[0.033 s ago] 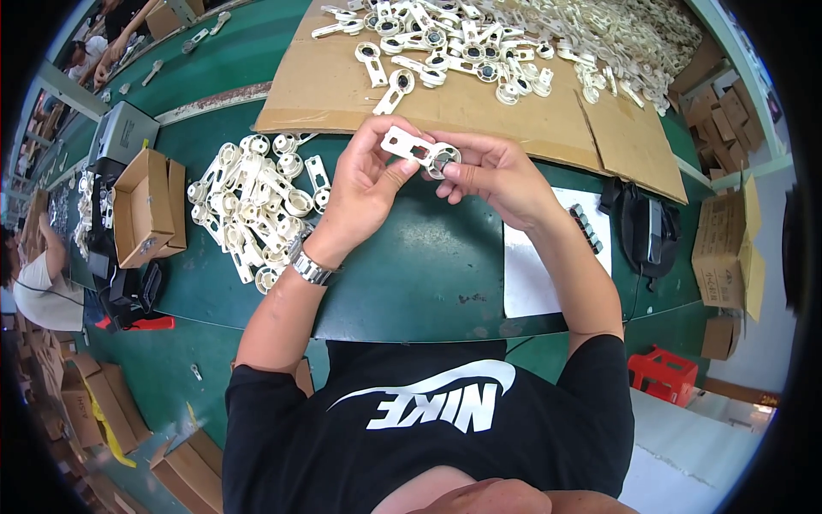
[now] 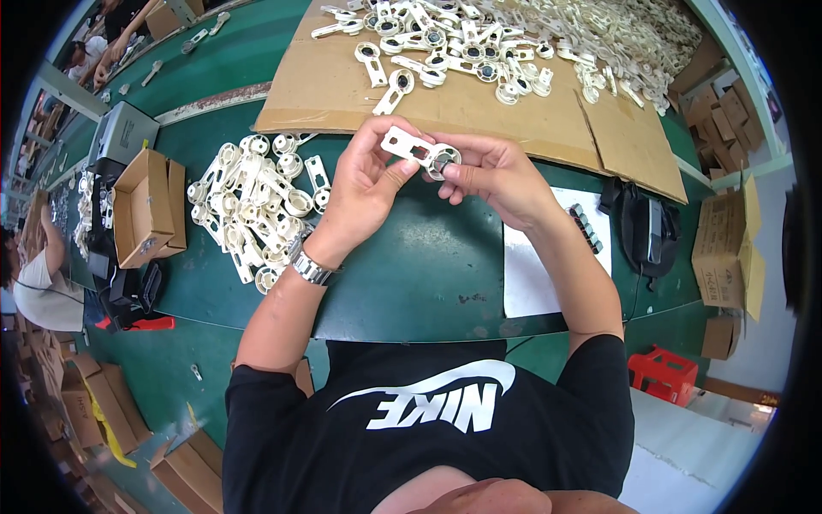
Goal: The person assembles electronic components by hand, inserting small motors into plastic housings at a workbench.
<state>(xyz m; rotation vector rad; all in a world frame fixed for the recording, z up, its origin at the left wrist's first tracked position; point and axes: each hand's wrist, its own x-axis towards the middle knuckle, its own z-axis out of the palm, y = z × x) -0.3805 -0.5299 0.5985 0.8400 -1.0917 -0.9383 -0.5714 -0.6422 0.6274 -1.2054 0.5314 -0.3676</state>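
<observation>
Between my two hands is a white plastic part [image 2: 402, 144] with a flat slotted arm and a round ring at one end. My left hand [image 2: 366, 184] grips the flat arm between thumb and fingers. At the ring end, my right hand [image 2: 488, 176] is closed on the part, its thumb against something dark inside the ring. Left of my left wrist lies a heap of similar white plastic parts [image 2: 248, 201] on the green table [image 2: 411, 274]. More such parts, several with dark round inserts [image 2: 435, 38], lie beyond my hands on a cardboard sheet [image 2: 325, 94].
Small dark blocks [image 2: 586, 228] sit in a row on a white sheet [image 2: 533, 278], beside my right forearm. A black pouch [image 2: 642, 227] lies farther right. An open cardboard box [image 2: 145, 206] stands left of the heap. A red stool [image 2: 664, 374] is at the lower right.
</observation>
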